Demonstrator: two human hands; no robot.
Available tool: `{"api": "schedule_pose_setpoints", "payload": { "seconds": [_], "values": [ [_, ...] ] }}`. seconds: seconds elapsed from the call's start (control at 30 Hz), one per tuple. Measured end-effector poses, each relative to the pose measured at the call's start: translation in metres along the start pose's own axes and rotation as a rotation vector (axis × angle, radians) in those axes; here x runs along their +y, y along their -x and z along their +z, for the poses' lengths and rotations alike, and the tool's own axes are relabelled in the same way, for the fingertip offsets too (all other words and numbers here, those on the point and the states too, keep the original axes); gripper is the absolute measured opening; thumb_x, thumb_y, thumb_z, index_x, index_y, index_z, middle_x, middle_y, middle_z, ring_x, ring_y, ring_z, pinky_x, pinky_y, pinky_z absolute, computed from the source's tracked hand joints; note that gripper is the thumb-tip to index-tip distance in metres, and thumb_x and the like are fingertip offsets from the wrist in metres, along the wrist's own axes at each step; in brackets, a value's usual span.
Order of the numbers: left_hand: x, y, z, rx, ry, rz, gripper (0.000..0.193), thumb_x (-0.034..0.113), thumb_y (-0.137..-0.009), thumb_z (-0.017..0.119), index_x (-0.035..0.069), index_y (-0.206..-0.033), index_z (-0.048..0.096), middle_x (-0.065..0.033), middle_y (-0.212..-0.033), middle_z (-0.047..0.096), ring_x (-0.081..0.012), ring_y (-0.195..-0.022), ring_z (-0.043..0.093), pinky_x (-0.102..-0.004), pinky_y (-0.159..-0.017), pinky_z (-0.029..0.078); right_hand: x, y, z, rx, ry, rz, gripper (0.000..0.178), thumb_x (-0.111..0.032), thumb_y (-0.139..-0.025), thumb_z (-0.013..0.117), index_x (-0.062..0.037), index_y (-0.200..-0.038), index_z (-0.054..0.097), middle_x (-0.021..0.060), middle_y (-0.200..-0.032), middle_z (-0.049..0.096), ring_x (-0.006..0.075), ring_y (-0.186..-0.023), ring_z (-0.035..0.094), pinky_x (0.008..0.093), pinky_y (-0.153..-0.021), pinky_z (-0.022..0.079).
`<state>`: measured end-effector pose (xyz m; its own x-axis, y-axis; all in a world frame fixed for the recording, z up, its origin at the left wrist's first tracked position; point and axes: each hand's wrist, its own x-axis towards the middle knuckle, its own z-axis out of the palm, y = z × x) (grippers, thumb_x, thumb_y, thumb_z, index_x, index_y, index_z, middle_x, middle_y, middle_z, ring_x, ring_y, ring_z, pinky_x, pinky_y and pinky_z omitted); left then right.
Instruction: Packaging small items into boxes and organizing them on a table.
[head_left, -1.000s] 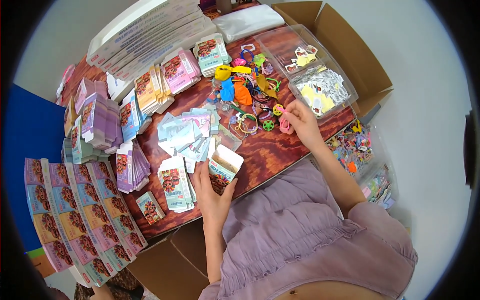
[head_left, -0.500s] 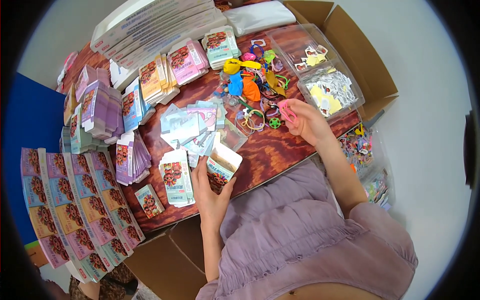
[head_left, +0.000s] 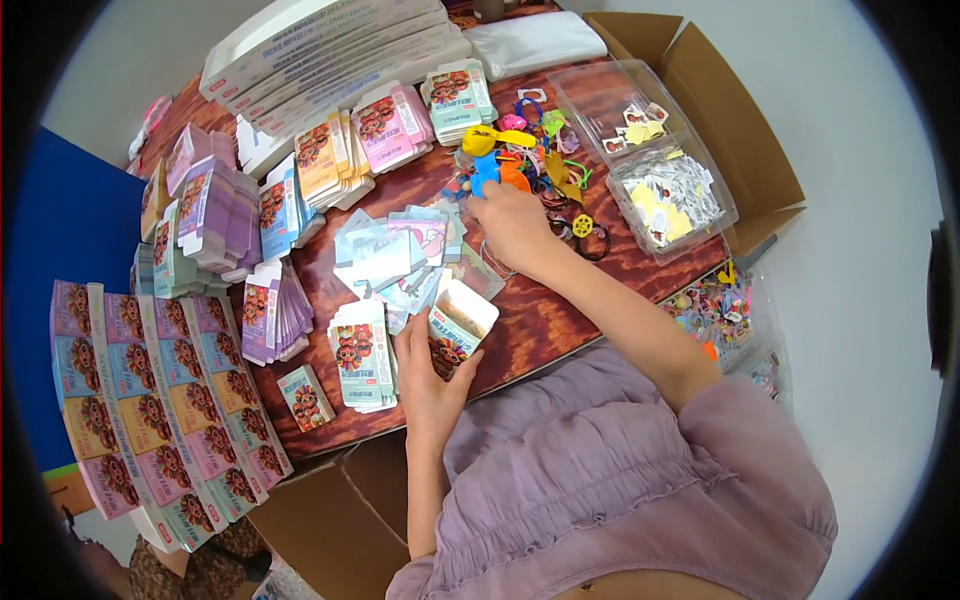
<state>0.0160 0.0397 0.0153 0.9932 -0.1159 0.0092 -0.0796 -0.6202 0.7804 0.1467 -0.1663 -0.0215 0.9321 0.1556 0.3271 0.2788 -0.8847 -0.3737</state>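
My left hand (head_left: 428, 388) is closed around a small open carton (head_left: 470, 308), its top flap up and its mouth facing away from me. Beside it lies a stack of flat green-and-white cartons (head_left: 362, 350). Over the pile of colourful trinkets my right hand (head_left: 515, 232) reaches down, its fingertips hidden behind its back near a blue balloon-like piece (head_left: 486, 172). Just right of that hand is a yellow wheel-shaped trinket (head_left: 582, 226) with a dark band. Pale cards (head_left: 385, 250) lie spread between the hands and the carton stacks.
Upright carton stacks (head_left: 325, 155) line the back left. A clear divided tray (head_left: 735, 218) holds white pieces and stickers. Brown cardboard box (head_left: 735, 120) stands behind it. Display boxes (head_left: 165, 400) with printed cartons fill the left edge. Bagged trinkets (head_left: 715, 310) sit below the table's right edge.
My right hand has moved left into the trinket pile; the pink band it held is no longer visible. A yellow wheel-shaped trinket now shows. My left hand stays on the open carton.
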Motion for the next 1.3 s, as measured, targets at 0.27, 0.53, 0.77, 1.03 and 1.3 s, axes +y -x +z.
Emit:
{"api": "schedule_pose_setpoints", "payload": {
  "seconds": [0.27,0.53,0.77,1.03,1.3],
  "values": [
    [0.008,-0.005,-0.002,0.038,-0.016,0.033,0.078,0.015,-0.073,0.084,0.001,-0.139,0.044,-0.0186,-0.128,0.050,-0.0361,-0.115,0.053,-0.0418,-0.096,0.046,0.031,0.003,-0.017,0.105,-0.436,0.087,0.012,-0.012,-0.086,0.069,-0.0073,-0.097,0.072,0.0034,-0.081,0.064,0.0181,-0.071,0.060,0.0343,-0.060,0.048],
    [0.021,-0.021,0.019,0.055,-0.157,0.129,0.077,0.013,-0.075,0.081,0.000,-0.140,0.041,-0.0218,-0.131,0.048,-0.0401,-0.120,0.049,-0.0459,-0.097,0.045,-0.032,0.039,-0.077,-0.260,-0.848,0.228,0.014,-0.013,-0.089,0.067,0.0010,-0.088,0.071,0.0074,-0.086,0.072,0.0133,-0.072,0.065,0.0284,-0.065,0.050],
    [0.021,-0.018,0.026,0.105,-0.164,0.153,0.078,0.012,-0.074,0.081,-0.002,-0.139,0.041,-0.0232,-0.130,0.047,-0.0401,-0.119,0.049,-0.0451,-0.096,0.046,-0.048,0.030,-0.080,-0.394,-0.449,-0.023,0.020,-0.010,-0.087,0.062,-0.0044,-0.105,0.067,0.0143,-0.090,0.066,0.0350,-0.086,0.064,0.0433,-0.079,0.051],
    [0.015,-0.017,0.029,0.104,0.134,-0.007,0.078,0.010,-0.072,0.083,-0.003,-0.138,0.042,-0.0225,-0.127,0.048,-0.0375,-0.114,0.052,-0.0421,-0.094,0.046,-0.059,0.044,-0.084,-0.095,-0.516,-0.106,0.025,-0.005,-0.087,0.060,-0.0048,-0.112,0.062,0.0135,-0.100,0.062,0.0340,-0.091,0.064,0.0427,-0.075,0.051],
    [0.022,-0.021,0.032,0.043,0.083,0.058,0.076,0.006,-0.072,0.083,-0.001,-0.137,0.045,-0.0194,-0.128,0.050,-0.0342,-0.115,0.052,-0.0411,-0.096,0.045,-0.013,0.070,-0.107,0.108,-0.659,0.077,0.012,-0.011,-0.088,0.061,-0.0051,-0.097,0.066,0.0119,-0.088,0.067,0.0310,-0.083,0.067,0.0407,-0.073,0.052]
  ]
}}
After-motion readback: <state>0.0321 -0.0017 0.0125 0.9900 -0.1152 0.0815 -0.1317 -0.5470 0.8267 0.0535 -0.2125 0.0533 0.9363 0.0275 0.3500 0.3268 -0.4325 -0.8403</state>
